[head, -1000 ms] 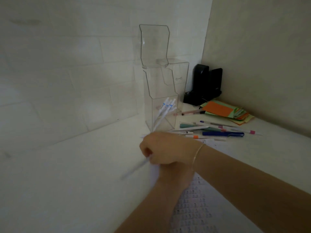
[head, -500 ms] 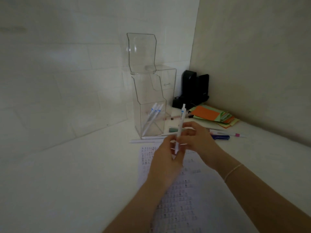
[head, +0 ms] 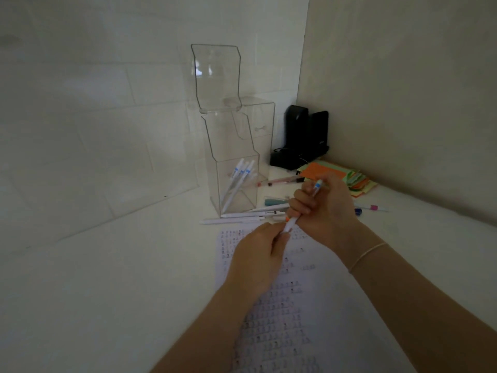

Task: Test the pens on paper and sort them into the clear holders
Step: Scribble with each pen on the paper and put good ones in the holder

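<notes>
A person's two bare hands meet over a printed sheet of paper [head: 282, 305] on a white table [head: 94, 278], seen from above in dim light. The left hand [head: 258, 259] pinches the lower tip of a white pen [head: 291, 223] between thumb and fingertips. The right hand [head: 325, 208] curls its fingers round the same pen's upper barrel; the pen's blue-banded top pokes out above the fingers. The pen tilts up to the right, held above the paper's top edge.

To the left, the table lies open up to a white tiled wall. Behind the hands stands a clear holder [head: 234, 168] with a raised lid, with several white, blue-banded pens [head: 236, 181] leaning inside it. Loose pens [head: 242, 218] lie on the table just before the holder, between it and the hands. Further right, in the corner, stands a black device [head: 301, 141], with a stack of orange and green paper notes [head: 341, 176] beside it. A pink-tipped pen [head: 372, 208] lies beyond the right hand.
</notes>
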`<state>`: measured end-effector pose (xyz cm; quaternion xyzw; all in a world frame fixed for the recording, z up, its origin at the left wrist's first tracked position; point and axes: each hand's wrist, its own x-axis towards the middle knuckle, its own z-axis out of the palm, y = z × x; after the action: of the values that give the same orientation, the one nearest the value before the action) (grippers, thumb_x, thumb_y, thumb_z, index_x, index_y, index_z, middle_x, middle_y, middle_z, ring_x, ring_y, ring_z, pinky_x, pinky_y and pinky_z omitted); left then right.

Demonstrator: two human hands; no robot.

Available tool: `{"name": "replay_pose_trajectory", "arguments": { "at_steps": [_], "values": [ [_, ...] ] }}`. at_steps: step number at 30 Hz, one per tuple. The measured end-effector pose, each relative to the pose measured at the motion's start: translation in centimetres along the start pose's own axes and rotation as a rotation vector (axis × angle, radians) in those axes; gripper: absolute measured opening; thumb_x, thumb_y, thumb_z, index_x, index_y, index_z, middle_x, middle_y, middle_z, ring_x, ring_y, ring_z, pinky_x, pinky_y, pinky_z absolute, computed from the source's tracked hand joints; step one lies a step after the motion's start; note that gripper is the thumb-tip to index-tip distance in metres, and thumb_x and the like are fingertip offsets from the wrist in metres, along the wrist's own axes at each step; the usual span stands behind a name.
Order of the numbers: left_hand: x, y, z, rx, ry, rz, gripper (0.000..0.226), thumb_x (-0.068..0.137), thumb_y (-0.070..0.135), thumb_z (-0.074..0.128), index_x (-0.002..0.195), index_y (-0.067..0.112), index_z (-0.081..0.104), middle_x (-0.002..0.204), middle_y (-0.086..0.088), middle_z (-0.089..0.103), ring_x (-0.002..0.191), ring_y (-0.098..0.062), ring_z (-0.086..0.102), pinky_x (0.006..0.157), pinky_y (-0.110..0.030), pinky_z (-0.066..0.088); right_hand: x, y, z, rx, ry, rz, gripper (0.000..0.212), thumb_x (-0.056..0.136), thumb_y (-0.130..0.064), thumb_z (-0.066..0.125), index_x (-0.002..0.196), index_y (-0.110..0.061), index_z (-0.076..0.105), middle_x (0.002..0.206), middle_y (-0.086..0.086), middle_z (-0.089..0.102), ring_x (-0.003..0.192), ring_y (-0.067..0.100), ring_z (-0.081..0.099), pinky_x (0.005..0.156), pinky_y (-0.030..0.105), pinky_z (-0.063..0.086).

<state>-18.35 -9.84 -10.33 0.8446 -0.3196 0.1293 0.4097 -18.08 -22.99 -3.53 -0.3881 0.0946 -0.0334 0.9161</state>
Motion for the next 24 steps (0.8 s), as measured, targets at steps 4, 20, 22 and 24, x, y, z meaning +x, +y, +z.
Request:
{"name": "replay_pose_trajectory", "arguments": {
  "at_steps": [4, 20, 22, 24],
  "values": [
    [-0.1, 0.2, 0.0, -0.029, -0.007, 0.019, 0.029, 0.096, 0.030, 0.044, 0.120, 0.022, 0.059, 0.097, -0.002, 0.065, 0.083, -0.019, 0.060, 0.075, -0.036, 0.050, -0.4, 0.4, -0.8, -0.111, 0.011, -0.024, 0.039, 0.081, -0.041, 0.060, 0.060, -0.011, 0.047, 0.051, 0.002, 0.038, 0.048, 0.015, 0.037, 0.055, 0.026, 0.035],
    [-0.5, -1.4, 1.1, 0.389, -0.510, -0.021, 0.078, 0.071, 0.083, 0.031, 0.140, 0.049, 0.018, 0.157, 0.010, 0.001, 0.143, -0.007, -0.004, 0.116, -0.039, -0.006, -3.4, 1.6, -7.0, -0.886, 0.345, -0.261, 0.021, 0.088, -0.009, 0.059, 0.069, 0.001, 0.059, 0.050, 0.007, 0.058, 0.038, 0.012, 0.053, 0.041, 0.020, 0.045],
    [-0.6, -1.5, 1.1, 0.397, -0.508, -0.021, 0.081, 0.069, 0.086, 0.030, 0.140, 0.050, 0.017, 0.157, 0.010, 0.000, 0.143, -0.007, -0.004, 0.116, -0.039, -0.006, -3.3, 2.0, -7.1, -1.013, 0.455, -0.305, 0.024, 0.088, -0.008, 0.056, 0.066, 0.000, 0.058, 0.046, 0.006, 0.055, 0.030, 0.007, 0.048, 0.036, 0.016, 0.042],
    [-0.6, -1.5, 1.2, 0.402, -0.505, -0.023, 0.083, 0.066, 0.086, 0.027, 0.140, 0.050, 0.017, 0.157, 0.010, -0.001, 0.143, -0.007, -0.004, 0.116, -0.037, -0.006, -3.2, 2.3, -7.3, -1.038, 0.505, -0.333, 0.025, 0.086, -0.005, 0.055, 0.060, -0.003, 0.054, 0.047, 0.008, 0.055, 0.027, 0.006, 0.047, 0.034, 0.015, 0.040]
  ]
}}
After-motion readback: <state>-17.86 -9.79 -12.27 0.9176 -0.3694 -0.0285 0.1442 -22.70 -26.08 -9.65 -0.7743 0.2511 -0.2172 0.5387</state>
